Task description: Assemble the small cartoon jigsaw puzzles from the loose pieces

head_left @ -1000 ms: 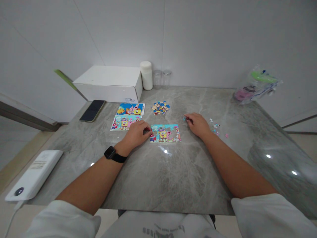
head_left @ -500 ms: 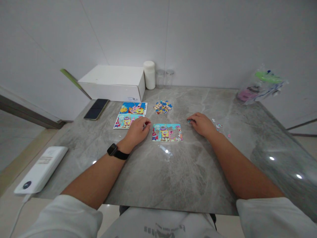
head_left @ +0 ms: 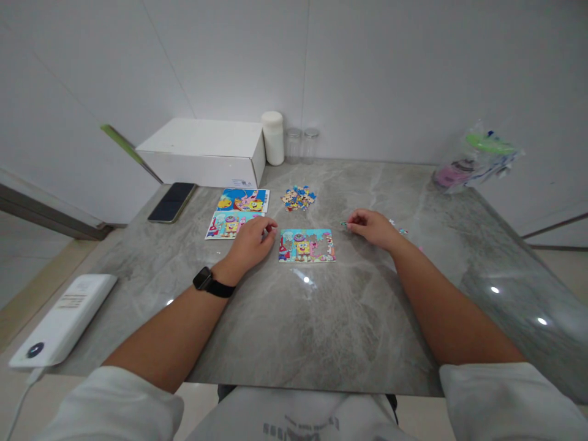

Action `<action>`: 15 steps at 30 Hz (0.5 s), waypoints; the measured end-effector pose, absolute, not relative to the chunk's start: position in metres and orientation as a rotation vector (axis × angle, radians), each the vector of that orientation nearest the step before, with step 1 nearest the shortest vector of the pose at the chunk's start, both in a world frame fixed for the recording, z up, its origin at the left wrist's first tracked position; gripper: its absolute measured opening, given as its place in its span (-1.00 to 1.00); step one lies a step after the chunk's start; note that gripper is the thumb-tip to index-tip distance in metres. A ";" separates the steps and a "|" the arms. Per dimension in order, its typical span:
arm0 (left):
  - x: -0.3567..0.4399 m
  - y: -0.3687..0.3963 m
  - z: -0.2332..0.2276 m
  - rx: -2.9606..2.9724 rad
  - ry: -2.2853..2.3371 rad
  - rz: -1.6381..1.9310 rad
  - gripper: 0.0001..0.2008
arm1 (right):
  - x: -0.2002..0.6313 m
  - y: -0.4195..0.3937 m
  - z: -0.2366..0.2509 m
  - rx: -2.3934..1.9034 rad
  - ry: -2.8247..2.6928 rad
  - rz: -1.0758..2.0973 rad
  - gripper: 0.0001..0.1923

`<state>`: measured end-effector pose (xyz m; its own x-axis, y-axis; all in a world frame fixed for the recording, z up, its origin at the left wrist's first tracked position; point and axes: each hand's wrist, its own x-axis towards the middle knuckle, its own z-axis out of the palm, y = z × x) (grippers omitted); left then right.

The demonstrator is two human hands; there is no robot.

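A partly filled jigsaw puzzle [head_left: 303, 254] with cartoon figures lies in front of me; grey gaps show in its right half. My right hand [head_left: 371, 228] is to the right of it, thumb and forefinger pinched on a small puzzle piece [head_left: 343, 224] just off the puzzle's upper right corner. My left hand [head_left: 253, 242] rests just left of the puzzle, fingers loosely bent, thumb apart, nothing seen in it. It partly covers a picture card [head_left: 221, 226] with the same scene. Loose puzzle pieces [head_left: 402, 231] lie beyond my right wrist.
A heap of puzzle pieces [head_left: 298, 198] lies behind the puzzle. Farther left are a blue picture card [head_left: 243, 199], a phone [head_left: 172, 203] and a white box [head_left: 202, 153]. A white bottle [head_left: 274, 139], two glass jars and a plastic bag [head_left: 475, 162] stand at the back.
My right hand has shifted slightly left toward the puzzle, and the piece now sticks out farther from its fingertips. My left hand stays beside the puzzle. The whole view has shifted slightly.
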<state>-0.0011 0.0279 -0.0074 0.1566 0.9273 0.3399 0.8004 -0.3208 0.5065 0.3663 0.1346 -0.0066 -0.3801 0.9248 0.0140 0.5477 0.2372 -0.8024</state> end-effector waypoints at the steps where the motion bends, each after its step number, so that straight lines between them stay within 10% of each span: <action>1: -0.001 0.028 -0.008 2.223 1.689 0.899 -0.82 | 0.364 0.134 -0.006 -1.302 -1.939 1.096 -0.70; 15: -0.002 0.029 -0.009 2.228 1.670 0.882 -0.81 | 0.347 0.123 -0.003 -1.120 -1.760 1.316 -0.60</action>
